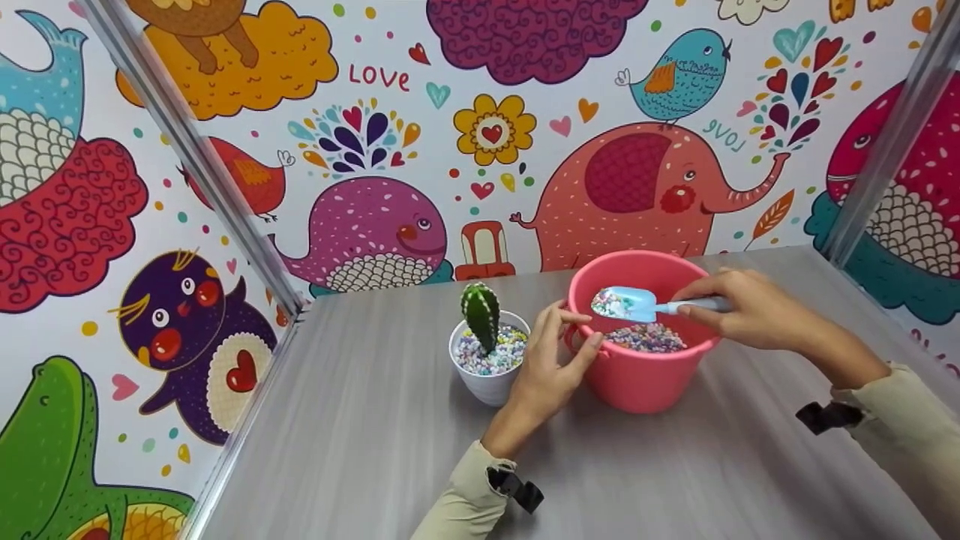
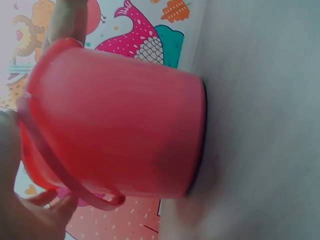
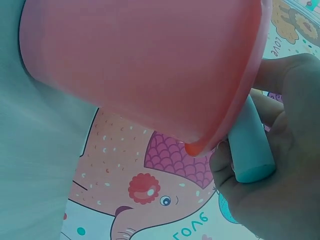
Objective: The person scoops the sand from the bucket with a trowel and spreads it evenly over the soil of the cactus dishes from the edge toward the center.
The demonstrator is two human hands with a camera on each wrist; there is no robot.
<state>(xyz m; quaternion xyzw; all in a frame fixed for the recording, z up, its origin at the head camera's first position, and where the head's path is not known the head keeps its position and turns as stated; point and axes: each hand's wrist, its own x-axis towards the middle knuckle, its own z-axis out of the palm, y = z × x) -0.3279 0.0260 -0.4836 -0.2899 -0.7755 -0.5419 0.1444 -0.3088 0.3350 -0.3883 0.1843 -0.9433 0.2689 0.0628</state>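
My right hand (image 1: 750,307) grips the handle of a small light-blue shovel (image 1: 637,304) whose blade carries multicoloured pebbles. The shovel is held over the opening of a pink bucket (image 1: 637,382), with its blade inside the rim's outline. In the right wrist view the shovel's handle end (image 3: 252,150) sticks out of my fingers beside the bucket. My left hand (image 1: 551,360) holds the bucket's left rim near its handle (image 2: 55,165). More small pebbles (image 1: 646,337) lie inside the bucket. Left of it stands a white pot (image 1: 487,386) with a green cactus (image 1: 481,315) in pale pebbles.
Everything stands on a grey wood-grain table (image 1: 360,420). Behind it rises a wall panel (image 1: 420,150) printed with cartoon animals, and metal frame posts (image 1: 210,172) edge the sides. The cactus pot sits close to my left hand.
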